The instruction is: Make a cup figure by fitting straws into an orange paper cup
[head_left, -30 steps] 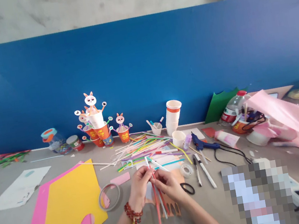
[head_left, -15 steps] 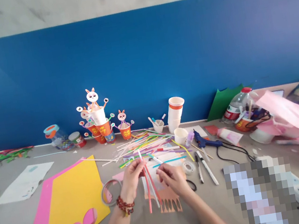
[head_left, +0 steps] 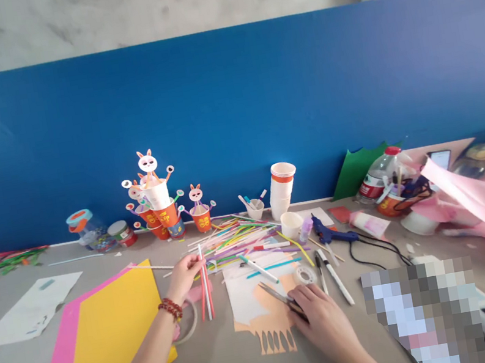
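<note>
My left hand (head_left: 186,277) pinches several thin red and white pipe cleaners (head_left: 208,302), which hang nearly upright above the table. On the right, my right hand (head_left: 324,319) closes over the dark handles of a pair of scissors (head_left: 276,293), whose blades point up and left. The scissors lie over orange paper (head_left: 251,324) with a fringe of cut-out shapes along its lower edge. Beside them are a white sheet (head_left: 243,296), a teal-capped marker (head_left: 260,269) and a clear tape roll (head_left: 305,275). A larger tape roll (head_left: 193,325) is partly behind my left forearm.
Loose coloured sticks (head_left: 237,235) lie ahead, before rabbit-decorated paper cups (head_left: 164,216) and stacked white cups (head_left: 282,193). A blue glue gun (head_left: 332,233) trails its cord at right. Yellow card (head_left: 117,320) lies at left, pink paper (head_left: 483,203) at far right. A blue partition (head_left: 231,115) stands behind.
My left hand has moved left with the pipe cleaners. My right hand has left them, dropped lower right and taken hold of the scissors. The view has tilted slightly upward.
</note>
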The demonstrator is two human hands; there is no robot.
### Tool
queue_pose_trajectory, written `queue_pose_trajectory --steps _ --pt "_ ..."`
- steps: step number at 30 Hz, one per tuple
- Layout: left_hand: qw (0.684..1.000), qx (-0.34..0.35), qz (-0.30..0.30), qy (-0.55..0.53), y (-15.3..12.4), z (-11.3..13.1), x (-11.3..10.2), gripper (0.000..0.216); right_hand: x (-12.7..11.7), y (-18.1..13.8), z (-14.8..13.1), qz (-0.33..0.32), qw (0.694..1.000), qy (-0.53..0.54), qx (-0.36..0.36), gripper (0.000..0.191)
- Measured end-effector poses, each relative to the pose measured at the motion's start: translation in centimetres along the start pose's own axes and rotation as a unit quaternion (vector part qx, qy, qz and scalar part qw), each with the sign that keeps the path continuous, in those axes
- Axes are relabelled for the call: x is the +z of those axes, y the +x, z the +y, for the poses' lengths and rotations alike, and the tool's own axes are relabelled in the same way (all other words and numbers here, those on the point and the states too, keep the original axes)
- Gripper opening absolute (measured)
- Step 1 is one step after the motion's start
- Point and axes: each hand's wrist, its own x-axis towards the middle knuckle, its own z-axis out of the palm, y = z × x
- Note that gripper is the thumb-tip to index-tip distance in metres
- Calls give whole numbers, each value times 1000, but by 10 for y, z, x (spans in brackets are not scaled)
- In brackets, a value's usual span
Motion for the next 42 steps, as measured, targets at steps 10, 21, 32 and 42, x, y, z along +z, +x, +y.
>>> queue_pose_trajectory --steps 10,21,32,42 --pt "992 16 -2 124 -1 -10 5 31 -17 19 12 -8 1000 -10 -1 6" --pt "952 39 28 303 -29 -3 12 22 -127 126 42 246 968 -53 11 17" --pt "931 52 2 362 -48 -4 22 21 -170 247 39 40 972 -229 44 26" --pt "921 44 3 387 -49 -4 27 25 -187 268 39 -65 951 -302 24 22"
